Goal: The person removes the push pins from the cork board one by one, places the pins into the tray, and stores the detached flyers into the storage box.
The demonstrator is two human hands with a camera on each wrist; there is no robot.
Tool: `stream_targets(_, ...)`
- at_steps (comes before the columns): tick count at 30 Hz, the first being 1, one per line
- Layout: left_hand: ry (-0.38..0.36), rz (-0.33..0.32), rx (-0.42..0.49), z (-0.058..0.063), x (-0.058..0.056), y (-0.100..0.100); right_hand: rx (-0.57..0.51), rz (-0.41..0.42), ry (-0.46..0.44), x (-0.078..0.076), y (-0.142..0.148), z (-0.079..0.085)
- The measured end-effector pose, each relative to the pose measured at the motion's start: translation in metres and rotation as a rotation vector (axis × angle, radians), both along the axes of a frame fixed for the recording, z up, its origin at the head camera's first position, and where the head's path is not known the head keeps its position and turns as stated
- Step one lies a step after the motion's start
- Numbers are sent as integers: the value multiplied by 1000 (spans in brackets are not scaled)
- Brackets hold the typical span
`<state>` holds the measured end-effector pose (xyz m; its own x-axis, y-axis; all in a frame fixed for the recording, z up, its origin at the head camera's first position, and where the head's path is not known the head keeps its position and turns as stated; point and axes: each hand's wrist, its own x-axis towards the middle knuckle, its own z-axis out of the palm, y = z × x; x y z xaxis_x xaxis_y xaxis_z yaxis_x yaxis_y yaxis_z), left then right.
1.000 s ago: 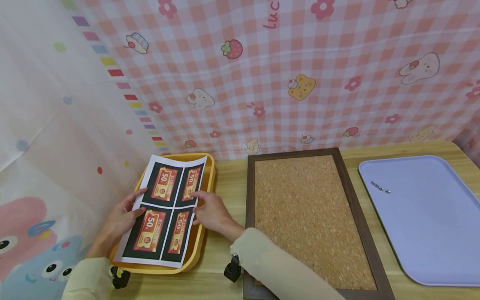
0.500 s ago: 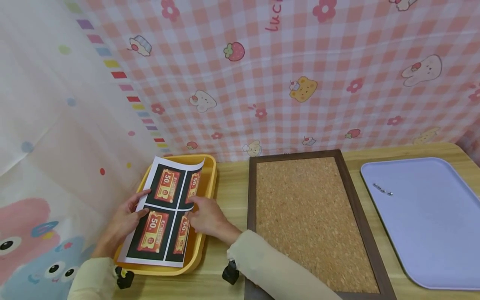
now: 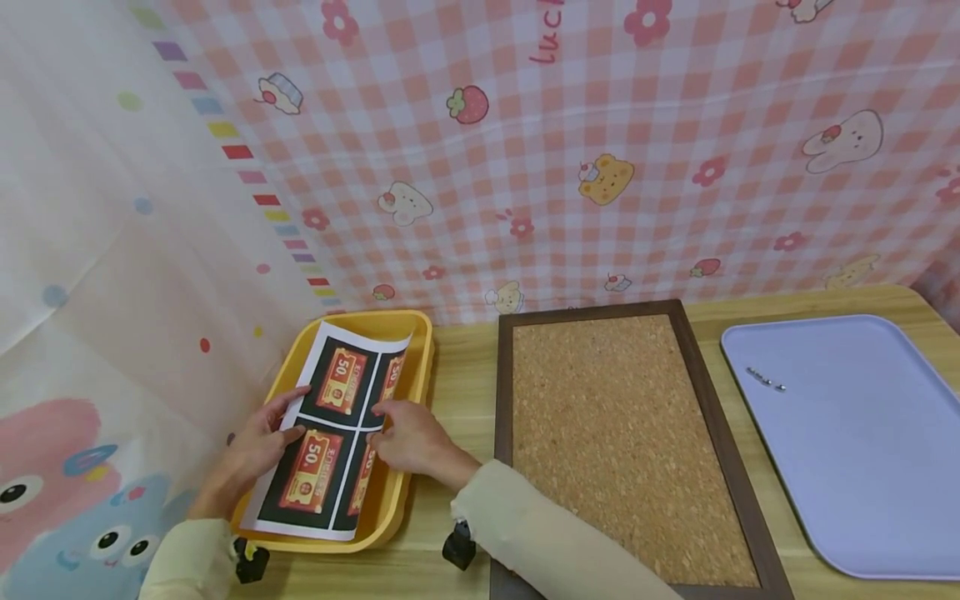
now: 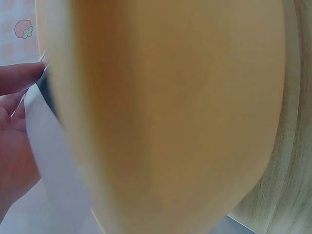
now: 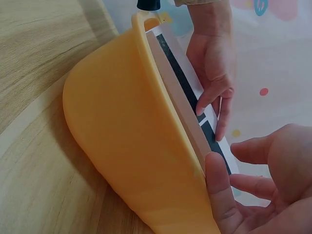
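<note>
A white sheet of paper (image 3: 315, 437), printed with red and yellow "50" coupons on black panels, overlaps a yellow plastic basket (image 3: 423, 354). My left hand (image 3: 258, 446) pinches its left edge between thumb and fingers. At the right edge my right hand (image 3: 408, 437) grips the paper, thumb and index finger on it. That side curves upward and hides part of the right-hand coupons. In the right wrist view the sheet (image 5: 180, 73) lies within the basket's rim (image 5: 170, 105). The left wrist view is mostly filled by the basket's wall (image 4: 195, 97).
Right of the basket lies a cork board (image 3: 600, 433) with a brown wooden frame. Further right, a lavender tray (image 3: 862, 450) bears several small metal pieces (image 3: 765, 379). All stand on a wooden table (image 3: 457, 375), with patterned curtains (image 3: 525, 167) behind and at the left.
The right hand has drawn slightly left, and the sheet's right side has curled up more, covering more of its coupons. The left hand has moved slightly right with the sheet's left edge.
</note>
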<state>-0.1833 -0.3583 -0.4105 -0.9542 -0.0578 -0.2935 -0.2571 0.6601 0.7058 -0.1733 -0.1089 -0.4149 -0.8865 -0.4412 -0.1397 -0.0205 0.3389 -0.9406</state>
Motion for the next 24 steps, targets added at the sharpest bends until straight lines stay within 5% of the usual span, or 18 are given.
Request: stream_targets(24,-11,-16,-27,-2,5,-3,188,73,229,0,-3,-7)
